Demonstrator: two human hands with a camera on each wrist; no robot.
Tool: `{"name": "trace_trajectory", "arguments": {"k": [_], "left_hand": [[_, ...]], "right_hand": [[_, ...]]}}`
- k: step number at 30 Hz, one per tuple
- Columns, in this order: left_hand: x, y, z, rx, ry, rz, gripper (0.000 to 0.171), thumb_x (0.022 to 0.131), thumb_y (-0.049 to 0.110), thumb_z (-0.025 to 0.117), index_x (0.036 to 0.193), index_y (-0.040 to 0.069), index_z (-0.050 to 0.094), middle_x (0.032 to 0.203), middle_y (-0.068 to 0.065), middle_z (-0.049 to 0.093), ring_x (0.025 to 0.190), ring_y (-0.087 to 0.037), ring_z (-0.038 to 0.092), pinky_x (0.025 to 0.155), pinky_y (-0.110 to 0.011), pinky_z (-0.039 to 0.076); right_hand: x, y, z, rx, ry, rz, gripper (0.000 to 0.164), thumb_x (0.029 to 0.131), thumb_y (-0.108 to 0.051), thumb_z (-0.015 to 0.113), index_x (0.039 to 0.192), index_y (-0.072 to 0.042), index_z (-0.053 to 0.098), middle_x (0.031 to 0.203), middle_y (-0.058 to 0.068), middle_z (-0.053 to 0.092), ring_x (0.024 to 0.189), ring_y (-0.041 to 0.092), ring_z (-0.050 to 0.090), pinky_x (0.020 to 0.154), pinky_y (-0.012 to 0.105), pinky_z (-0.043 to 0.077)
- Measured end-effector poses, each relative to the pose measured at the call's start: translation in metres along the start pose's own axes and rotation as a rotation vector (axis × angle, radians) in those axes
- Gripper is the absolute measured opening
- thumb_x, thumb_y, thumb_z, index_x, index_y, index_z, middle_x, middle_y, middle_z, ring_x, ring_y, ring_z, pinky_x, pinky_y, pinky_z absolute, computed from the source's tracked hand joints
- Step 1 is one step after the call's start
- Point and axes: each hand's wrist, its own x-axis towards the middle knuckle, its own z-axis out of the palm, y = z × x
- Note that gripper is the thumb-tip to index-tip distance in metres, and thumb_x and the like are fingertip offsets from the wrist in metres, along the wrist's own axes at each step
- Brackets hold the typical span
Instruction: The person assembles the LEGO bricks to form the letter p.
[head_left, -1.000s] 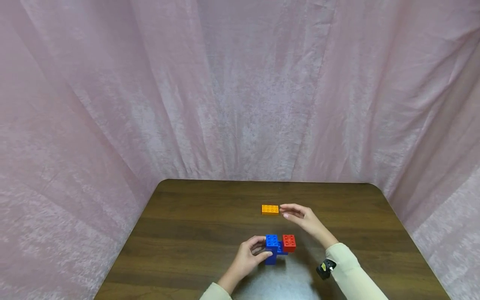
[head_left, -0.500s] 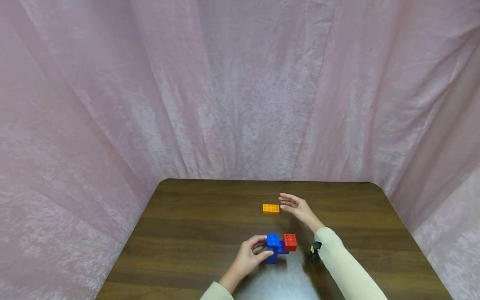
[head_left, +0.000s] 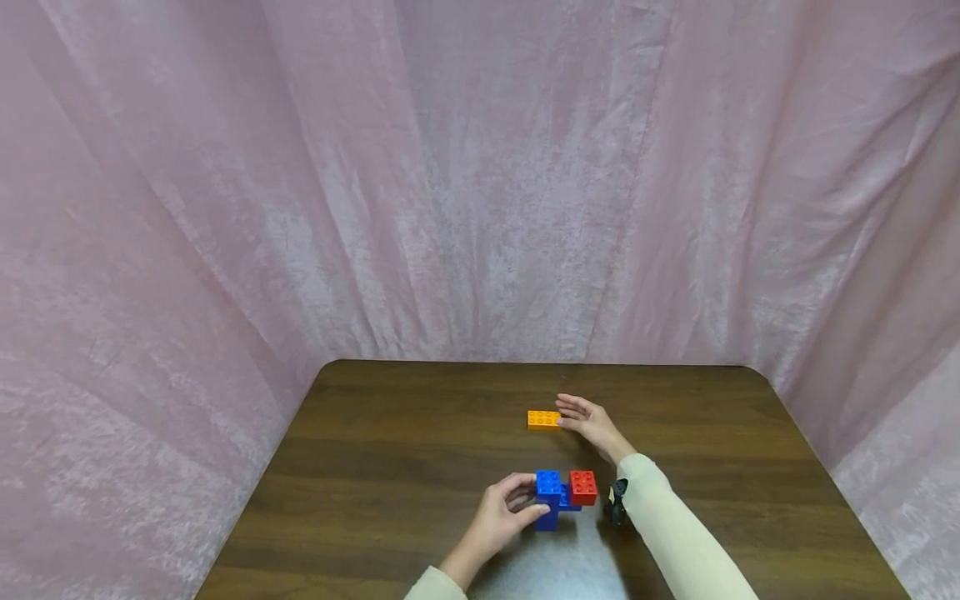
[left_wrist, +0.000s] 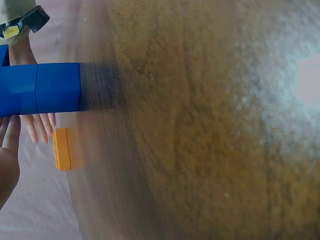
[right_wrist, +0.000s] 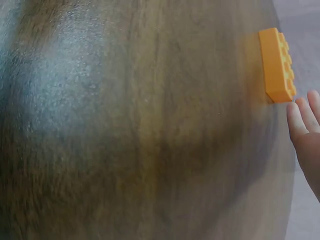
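My left hand (head_left: 498, 512) grips a stack of blue building bricks (head_left: 548, 500) between thumb and fingers. The stack stands upright on the table, and a blue piece juts out from its right side with a red brick (head_left: 582, 487) on top. Farther back lies an orange brick (head_left: 543, 420), studs up. My right hand (head_left: 589, 423) is at the orange brick's right end, fingers extended and spread, the thumb tip right at its edge. In the right wrist view the fingertips (right_wrist: 294, 111) show just beside the orange brick's near end.
The brown wooden table (head_left: 375, 483) has rounded far corners. Pink curtains (head_left: 480, 183) hang behind it and along both sides. A black wrist device (head_left: 617, 501) sits at my right sleeve, close to the red brick in the head view.
My right hand has shifted back and then slightly toward the orange brick, its fingers spreading from a loose curl. The left hand keeps its grip on the blue stack.
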Motion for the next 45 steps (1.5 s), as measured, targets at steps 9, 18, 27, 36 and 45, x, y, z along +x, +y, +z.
{"name": "trace_trajectory", "arguments": {"k": [9,18,27,36,45], "left_hand": [[0.002,-0.013,-0.002,0.002,-0.015,-0.001,0.031,0.084,0.006,0.074,0.112,-0.003,0.063,0.11,-0.019,0.064,0.102,-0.023,0.064,0.091,-0.036,0.053],[0.001,-0.01,-0.001,0.005,-0.008,-0.019,0.031,0.084,0.0,0.072,0.112,-0.005,0.062,0.11,-0.021,0.063,0.103,-0.025,0.064,0.092,-0.041,0.052],[-0.003,0.019,-0.003,0.004,-0.02,0.001,0.029,0.084,-0.002,0.071,0.11,-0.009,0.061,0.108,-0.024,0.063,0.102,-0.029,0.064,0.091,-0.046,0.052],[0.001,-0.009,-0.001,0.004,-0.008,-0.019,0.031,0.083,-0.001,0.073,0.111,-0.006,0.062,0.109,-0.021,0.063,0.103,-0.025,0.064,0.092,-0.039,0.052],[0.001,-0.013,-0.003,-0.017,-0.008,-0.047,0.032,0.083,0.009,0.075,0.111,0.0,0.064,0.11,-0.015,0.065,0.103,-0.019,0.064,0.091,-0.029,0.052]], "right_hand": [[0.0,0.003,0.004,-0.087,0.013,0.026,0.055,0.09,0.0,0.064,0.14,0.005,0.042,0.138,0.025,0.048,0.128,0.039,0.046,0.105,0.047,0.041],[0.0,0.009,0.01,-0.18,0.007,0.025,0.054,0.087,0.001,0.068,0.135,0.009,0.046,0.135,0.028,0.05,0.121,0.042,0.05,0.104,0.05,0.041],[-0.006,0.011,0.011,-0.221,0.044,-0.033,0.045,0.083,-0.009,0.075,0.125,0.0,0.059,0.12,0.018,0.062,0.107,0.031,0.057,0.094,0.041,0.051],[-0.003,0.011,0.017,-0.311,0.116,0.07,0.041,0.083,-0.001,0.073,0.122,0.001,0.061,0.116,0.019,0.062,0.106,0.032,0.057,0.096,0.045,0.048],[-0.007,0.01,0.01,-0.319,0.093,-0.038,0.032,0.081,-0.011,0.078,0.11,-0.001,0.068,0.104,0.014,0.064,0.093,0.026,0.059,0.084,0.037,0.053]]}}
